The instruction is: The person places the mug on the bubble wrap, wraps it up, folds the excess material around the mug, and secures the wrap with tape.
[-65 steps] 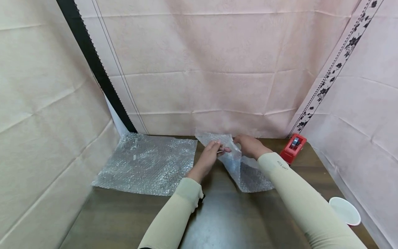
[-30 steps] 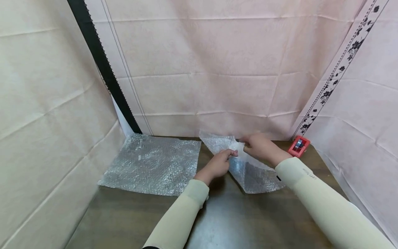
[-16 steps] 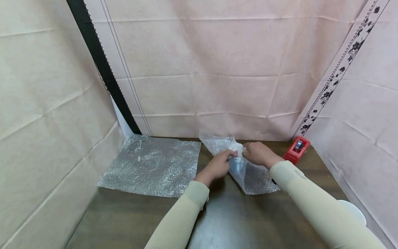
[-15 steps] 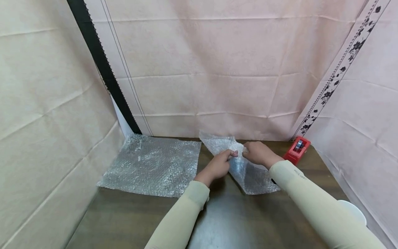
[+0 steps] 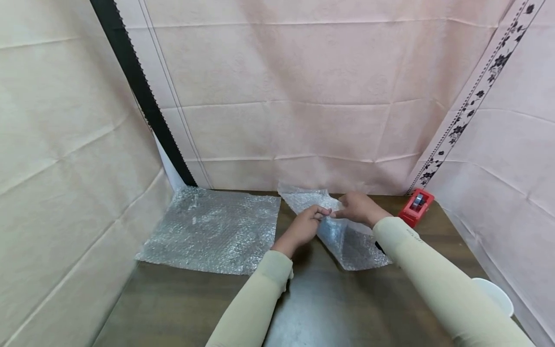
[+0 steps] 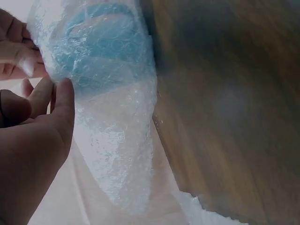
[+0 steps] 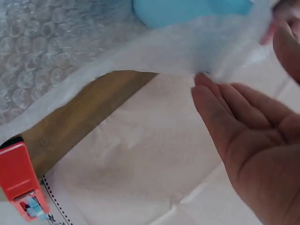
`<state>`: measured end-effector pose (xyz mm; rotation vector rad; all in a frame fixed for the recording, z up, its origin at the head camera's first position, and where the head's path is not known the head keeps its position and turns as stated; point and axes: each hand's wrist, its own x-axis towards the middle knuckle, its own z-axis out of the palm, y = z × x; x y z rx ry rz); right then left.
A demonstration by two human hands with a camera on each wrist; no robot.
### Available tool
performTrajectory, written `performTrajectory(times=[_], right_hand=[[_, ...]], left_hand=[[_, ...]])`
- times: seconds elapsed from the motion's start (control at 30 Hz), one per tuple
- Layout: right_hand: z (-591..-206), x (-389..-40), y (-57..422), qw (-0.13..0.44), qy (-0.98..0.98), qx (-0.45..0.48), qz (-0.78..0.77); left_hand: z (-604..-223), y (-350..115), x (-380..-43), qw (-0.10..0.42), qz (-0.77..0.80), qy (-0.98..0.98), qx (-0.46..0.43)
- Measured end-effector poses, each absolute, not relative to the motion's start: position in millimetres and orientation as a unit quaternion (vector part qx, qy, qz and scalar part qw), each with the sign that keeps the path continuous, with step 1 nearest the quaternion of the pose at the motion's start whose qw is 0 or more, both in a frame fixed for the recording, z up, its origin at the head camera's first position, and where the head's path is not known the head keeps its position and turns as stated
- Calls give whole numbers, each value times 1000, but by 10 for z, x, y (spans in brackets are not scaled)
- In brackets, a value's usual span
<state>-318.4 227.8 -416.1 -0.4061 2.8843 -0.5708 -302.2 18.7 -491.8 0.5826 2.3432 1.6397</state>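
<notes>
A piece of bubble wrap is folded around a light blue object. Its rounded blue edge shows in the right wrist view, but its kind is hidden by the film. My left hand pinches the wrap's near-left edge with curled fingers. Opposite it, my right hand touches the wrap, its thumb close to the left fingertips. In the right wrist view the right fingers are fairly straight, their tips against the edge of the film.
A flat sheet of bubble wrap lies on the left of the brown table. Beyond my right forearm stand a red tape dispenser and a white round container. Pale cloth hangs behind and at both sides.
The right hand, farther up and right by the wrap's edge a second ago, has come down and left to the left fingertips. The left fingers have curled a little more.
</notes>
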Motion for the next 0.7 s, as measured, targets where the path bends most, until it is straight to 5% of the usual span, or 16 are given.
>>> performTrajectory(times=[0.3, 0.57, 0.7], right_hand=[[-4319, -3231, 2142, 46, 981, -116, -146], [-4246, -3230, 2064, 45, 982, -147, -114], [-4255, -3241, 2035, 47, 982, -157, -90]], left_hand=[[-4891, 124, -3016, 165, 649, 723, 171], [-4962, -128, -3061, 54, 650, 758, 20], [-4971, -344, -3034, 111, 564, 818, 11]])
